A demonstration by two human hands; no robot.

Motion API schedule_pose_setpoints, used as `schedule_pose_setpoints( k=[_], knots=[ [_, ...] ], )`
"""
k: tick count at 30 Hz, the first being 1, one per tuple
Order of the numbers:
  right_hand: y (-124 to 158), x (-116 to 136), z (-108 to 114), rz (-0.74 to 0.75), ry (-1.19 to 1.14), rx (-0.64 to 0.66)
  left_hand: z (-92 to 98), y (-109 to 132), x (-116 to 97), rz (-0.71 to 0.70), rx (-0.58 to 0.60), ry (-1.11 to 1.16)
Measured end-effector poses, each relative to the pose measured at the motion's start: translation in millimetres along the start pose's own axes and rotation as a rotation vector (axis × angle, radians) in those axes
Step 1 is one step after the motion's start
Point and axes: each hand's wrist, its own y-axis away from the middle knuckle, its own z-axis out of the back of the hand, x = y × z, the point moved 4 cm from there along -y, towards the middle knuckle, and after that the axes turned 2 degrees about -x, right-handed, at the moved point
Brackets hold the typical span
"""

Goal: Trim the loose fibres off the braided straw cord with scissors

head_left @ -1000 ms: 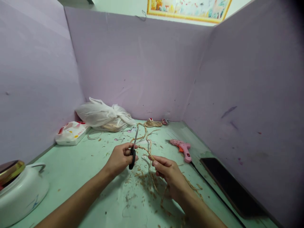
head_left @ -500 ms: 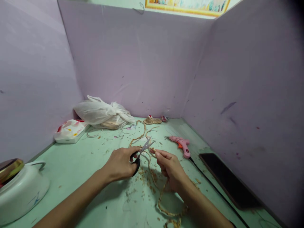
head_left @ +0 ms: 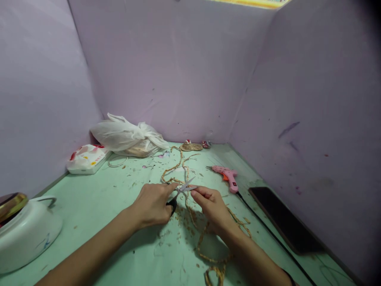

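Note:
My left hand (head_left: 153, 204) is closed around the black handles of a pair of scissors (head_left: 180, 192), whose metal blades point right toward my other hand. My right hand (head_left: 212, 208) pinches a braided straw rope (head_left: 175, 169) right at the blade tips. The rope runs back across the green table (head_left: 104, 198) and loops under my right wrist toward the near edge. Straw bits lie scattered beneath both hands.
A pink glue gun (head_left: 228, 176) with its black cord lies right of the hands, a black phone (head_left: 282, 222) further right. A white plastic bag (head_left: 127, 137), a tissue pack (head_left: 86, 159) and a small straw hat (head_left: 190, 146) sit at the back. A white pot (head_left: 25, 232) stands at the near left. Purple panels wall three sides.
The scissors swung from pointing up and away to pointing right, blades now at the rope by my right fingers. Both hands shifted slightly, and the view tilted downward.

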Motion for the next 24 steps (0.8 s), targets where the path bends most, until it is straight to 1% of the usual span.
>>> schedule_pose_setpoints(
  k=[2, 12, 19, 21, 24],
  knots=[
    [0.0, 1.6, -0.3, 0.019, 0.022, 0.013, 0.5, 0.1, 0.7, -0.015, -0.003, -0.013],
    [1.0, 2.6, -0.9, 0.011, 0.037, 0.039, 0.6, -0.2, 0.0, -0.047, 0.034, -0.085],
    [2.2, -2.2, 0.2, -0.041, 0.026, 0.025, 3.8, -0.2, -3.3, -0.077, 0.043, -0.108],
    [1.4, -2.3, 0.4, -0.053, 0.002, 0.031, 3.6, -0.5, -3.2, -0.084, 0.045, -0.066],
    [0.2, -2.0, 0.6, -0.101, -0.08, 0.021, 3.0, -3.6, 2.9, -0.063, -0.002, 0.14]
  ],
)
